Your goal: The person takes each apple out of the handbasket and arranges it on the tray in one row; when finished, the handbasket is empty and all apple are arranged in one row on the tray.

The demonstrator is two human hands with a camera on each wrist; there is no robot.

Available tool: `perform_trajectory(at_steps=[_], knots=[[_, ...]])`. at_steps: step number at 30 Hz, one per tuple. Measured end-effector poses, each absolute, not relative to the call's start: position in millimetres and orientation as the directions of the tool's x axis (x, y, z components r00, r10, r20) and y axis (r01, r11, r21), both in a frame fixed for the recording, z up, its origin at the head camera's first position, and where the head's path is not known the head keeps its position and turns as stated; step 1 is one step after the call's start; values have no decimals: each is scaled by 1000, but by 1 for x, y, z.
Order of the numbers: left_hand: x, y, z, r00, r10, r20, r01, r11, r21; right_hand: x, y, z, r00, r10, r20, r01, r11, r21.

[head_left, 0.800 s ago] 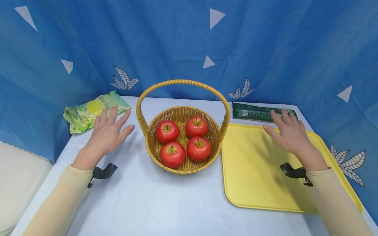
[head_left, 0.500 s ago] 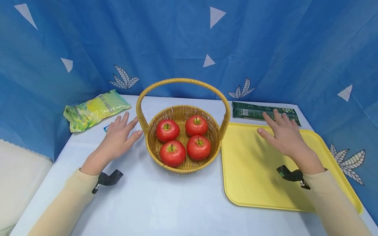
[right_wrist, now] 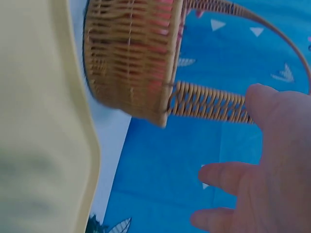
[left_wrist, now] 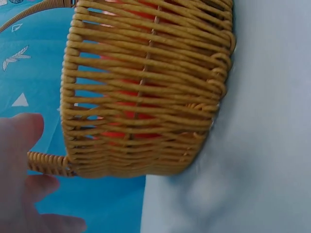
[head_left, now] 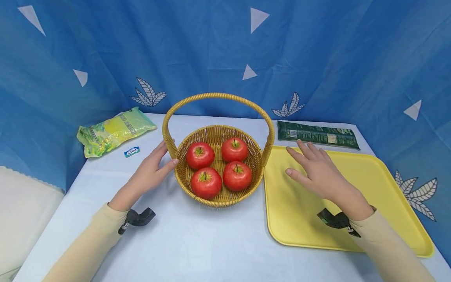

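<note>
A round wicker basket (head_left: 183, 184) with a tall arched handle (head_left: 218, 96) stands mid-table, holding several red apples (head_left: 206, 184). Beside its left side is my left hand (head_left: 149, 174), thumb near the rim and fingers at the handle's foot; whether they touch it I cannot tell. In the left wrist view, the basket's woven wall (left_wrist: 146, 92) is close, with the thumb and fingers spread apart. My right hand (head_left: 318, 174) hovers over the yellow tray (head_left: 292, 219), fingers extended, apart from the basket. The right wrist view shows the basket (right_wrist: 129, 53) beyond the spread fingers.
A green-yellow snack bag (head_left: 114, 131) lies at the back left, with a small blue-and-white packet (head_left: 132, 152) in front of it. Behind the tray lies a long dark green package (head_left: 317, 135). A blue curtain (head_left: 211, 47) hangs along the back.
My left hand has moved right to the basket's side, uncovering the small blue packet. My right hand has moved left over the tray toward the basket. The basket and apples stay put.
</note>
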State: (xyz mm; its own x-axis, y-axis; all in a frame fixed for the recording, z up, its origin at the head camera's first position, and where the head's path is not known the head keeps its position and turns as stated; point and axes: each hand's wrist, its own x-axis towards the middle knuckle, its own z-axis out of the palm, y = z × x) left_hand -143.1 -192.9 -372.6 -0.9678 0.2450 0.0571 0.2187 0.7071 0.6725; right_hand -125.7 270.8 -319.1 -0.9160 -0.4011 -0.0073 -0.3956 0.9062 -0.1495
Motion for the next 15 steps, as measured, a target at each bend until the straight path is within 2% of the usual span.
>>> perform_trajectory(at_steps=[7, 15], knots=[[-148, -191, -381, -969, 237, 61, 197, 608, 769, -117, 254, -318, -883, -470, 6, -465, 870, -163], [-153, -194, -396, -953, 301, 30, 166, 436, 885, -110, 246, -319, -856, -517, 26, -513, 840, -179]])
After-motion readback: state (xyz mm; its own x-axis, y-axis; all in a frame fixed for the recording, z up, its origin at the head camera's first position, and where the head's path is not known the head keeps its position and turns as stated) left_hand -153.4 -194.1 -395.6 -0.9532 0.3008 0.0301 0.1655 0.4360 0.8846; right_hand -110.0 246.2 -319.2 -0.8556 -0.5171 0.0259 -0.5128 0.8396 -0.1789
